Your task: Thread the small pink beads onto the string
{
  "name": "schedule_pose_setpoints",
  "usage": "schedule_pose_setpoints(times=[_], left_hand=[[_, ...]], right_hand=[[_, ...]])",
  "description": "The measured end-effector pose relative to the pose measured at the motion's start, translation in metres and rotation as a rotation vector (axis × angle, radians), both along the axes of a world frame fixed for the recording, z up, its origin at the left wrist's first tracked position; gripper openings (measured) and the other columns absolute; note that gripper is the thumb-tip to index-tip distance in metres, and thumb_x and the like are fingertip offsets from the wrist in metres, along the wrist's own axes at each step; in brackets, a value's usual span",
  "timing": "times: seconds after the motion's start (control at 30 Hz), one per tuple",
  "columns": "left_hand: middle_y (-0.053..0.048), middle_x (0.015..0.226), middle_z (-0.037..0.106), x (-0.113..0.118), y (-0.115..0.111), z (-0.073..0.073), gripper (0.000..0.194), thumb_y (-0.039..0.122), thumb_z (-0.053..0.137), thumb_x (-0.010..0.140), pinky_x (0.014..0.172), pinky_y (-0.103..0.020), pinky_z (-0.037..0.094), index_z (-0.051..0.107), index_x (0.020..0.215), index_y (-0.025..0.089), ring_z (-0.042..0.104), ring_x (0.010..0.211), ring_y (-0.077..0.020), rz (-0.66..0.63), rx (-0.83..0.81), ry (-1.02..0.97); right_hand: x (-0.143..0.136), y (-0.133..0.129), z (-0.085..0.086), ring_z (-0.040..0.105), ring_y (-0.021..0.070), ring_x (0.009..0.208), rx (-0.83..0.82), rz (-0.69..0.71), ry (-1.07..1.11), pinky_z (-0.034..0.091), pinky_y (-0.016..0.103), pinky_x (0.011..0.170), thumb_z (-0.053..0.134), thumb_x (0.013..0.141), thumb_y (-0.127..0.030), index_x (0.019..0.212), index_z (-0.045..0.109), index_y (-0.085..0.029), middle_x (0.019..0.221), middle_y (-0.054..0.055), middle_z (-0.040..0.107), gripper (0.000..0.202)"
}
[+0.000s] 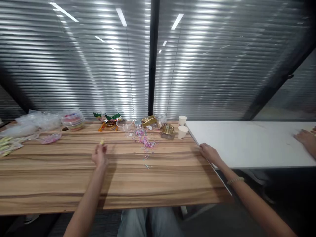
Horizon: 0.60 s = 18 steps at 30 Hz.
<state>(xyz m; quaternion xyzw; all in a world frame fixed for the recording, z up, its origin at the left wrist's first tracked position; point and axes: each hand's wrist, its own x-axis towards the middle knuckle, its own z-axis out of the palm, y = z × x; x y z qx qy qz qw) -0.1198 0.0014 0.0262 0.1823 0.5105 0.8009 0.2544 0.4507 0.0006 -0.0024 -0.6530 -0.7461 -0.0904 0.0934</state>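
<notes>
My left hand (100, 156) is over the left part of the wooden table (74, 177), its fingers pinched on a small yellow piece (102, 142). At the table's right edge, where it meets a white table (237, 141), my right hand (209, 153) rests with its fingers together; whether anything is under them is hidden. Between my hands lies a scatter of small pink and purple beads (147, 143), with a few loose bits (147, 166) nearer to me.
Along the back stand two paper cups (182, 132), gold wrappers (168, 130), a clear bowl (124, 125), green packets (114, 117) and stacked round containers (73, 120). Plastic bags (37, 121) lie at left. Another person's hand (306, 138) is at far right.
</notes>
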Motion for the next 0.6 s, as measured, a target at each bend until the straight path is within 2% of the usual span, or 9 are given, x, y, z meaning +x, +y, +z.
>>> schedule_pose_setpoints(times=[0.03, 0.1, 0.13, 0.2, 0.27, 0.4, 0.47, 0.53, 0.6], left_hand=[[0.0, 0.083, 0.062, -0.019, 0.0, 0.009, 0.015, 0.029, 0.057, 0.08, 0.071, -0.019, 0.045, 0.055, 0.088, 0.017, 0.056, 0.069, -0.0059, 0.04, 0.086, -0.063], [0.0, 0.084, 0.062, -0.045, -0.002, 0.022, 0.014, 0.028, 0.048, 0.087, 0.075, -0.019, 0.045, 0.054, 0.083, 0.017, 0.057, 0.073, -0.0055, -0.058, 0.115, -0.176], [-0.001, 0.081, 0.063, -0.05, -0.003, 0.024, 0.016, 0.026, 0.047, 0.088, 0.074, -0.019, 0.046, 0.055, 0.08, 0.016, 0.058, 0.073, -0.0063, -0.107, 0.094, -0.195], [-0.003, 0.075, 0.064, -0.041, -0.005, 0.019, 0.011, 0.02, 0.053, 0.084, 0.072, -0.022, 0.047, 0.057, 0.077, 0.013, 0.059, 0.07, -0.0087, -0.222, 0.021, -0.196], [-0.004, 0.076, 0.066, -0.012, -0.007, 0.006, 0.007, 0.018, 0.062, 0.076, 0.071, -0.022, 0.047, 0.061, 0.08, 0.013, 0.06, 0.069, -0.0099, -0.388, -0.1, -0.117], [-0.005, 0.078, 0.068, 0.072, -0.008, -0.021, 0.03, 0.031, 0.074, 0.063, 0.062, -0.022, 0.046, 0.066, 0.086, 0.013, 0.059, 0.061, -0.0106, -0.661, -0.175, 0.082], [-0.007, 0.078, 0.069, 0.11, -0.008, -0.027, 0.036, 0.04, 0.074, 0.06, 0.062, -0.024, 0.046, 0.068, 0.082, 0.012, 0.059, 0.061, -0.0123, -0.834, -0.17, 0.194], [-0.008, 0.079, 0.07, 0.139, -0.008, -0.03, 0.042, 0.043, 0.073, 0.06, 0.061, -0.025, 0.046, 0.068, 0.087, 0.012, 0.06, 0.062, -0.014, -0.97, -0.137, 0.254], [-0.008, 0.083, 0.07, 0.155, -0.008, -0.032, 0.046, 0.043, 0.073, 0.06, 0.062, -0.025, 0.047, 0.067, 0.094, 0.013, 0.061, 0.066, -0.0152, -1.008, -0.09, 0.276]], right_hand=[[-0.01, -0.001, 0.001, 0.057, 0.0179, 0.077, 0.012, 0.039, 0.052, 0.037, 0.026, 0.064, 0.039, 0.086, -0.018, 0.089, 0.054, -0.013, 0.092, 0.011, 0.06, 0.016], [-0.034, -0.001, 0.002, 0.057, 0.0192, 0.079, 0.049, 0.105, 0.194, 0.04, 0.028, 0.068, 0.04, 0.084, -0.019, 0.089, 0.055, -0.014, 0.092, 0.011, 0.061, 0.017], [-0.048, -0.001, 0.003, 0.058, 0.02, 0.081, 0.071, 0.137, 0.286, 0.041, 0.029, 0.07, 0.041, 0.084, -0.021, 0.09, 0.056, -0.014, 0.091, 0.011, 0.062, 0.018], [-0.08, 0.001, 0.004, 0.058, 0.0218, 0.083, 0.113, 0.2, 0.499, 0.043, 0.032, 0.075, 0.042, 0.085, -0.027, 0.088, 0.058, -0.013, 0.088, 0.012, 0.063, 0.022], [-0.118, 0.003, 0.004, 0.059, 0.0218, 0.082, 0.109, 0.258, 0.743, 0.045, 0.034, 0.075, 0.045, 0.084, -0.034, 0.089, 0.06, -0.013, 0.088, 0.012, 0.064, 0.027], [-0.199, 0.006, -0.001, 0.061, 0.0204, 0.076, -0.076, 0.332, 1.243, 0.048, 0.034, 0.069, 0.051, 0.079, -0.046, 0.096, 0.06, -0.014, 0.088, 0.01, 0.067, 0.037], [-0.236, 0.007, -0.005, 0.062, 0.0206, 0.077, -0.155, 0.372, 1.43, 0.049, 0.034, 0.07, 0.057, 0.074, -0.049, 0.093, 0.061, -0.014, 0.087, 0.01, 0.067, 0.04], [-0.264, 0.007, -0.009, 0.062, 0.0204, 0.075, -0.228, 0.394, 1.56, 0.049, 0.033, 0.069, 0.061, 0.07, -0.05, 0.087, 0.062, -0.014, 0.084, 0.009, 0.068, 0.039], [-0.281, 0.007, -0.012, 0.062, 0.0188, 0.068, -0.257, 0.363, 1.652, 0.049, 0.031, 0.062, 0.063, 0.068, -0.05, 0.085, 0.062, -0.015, 0.08, 0.008, 0.068, 0.039]])
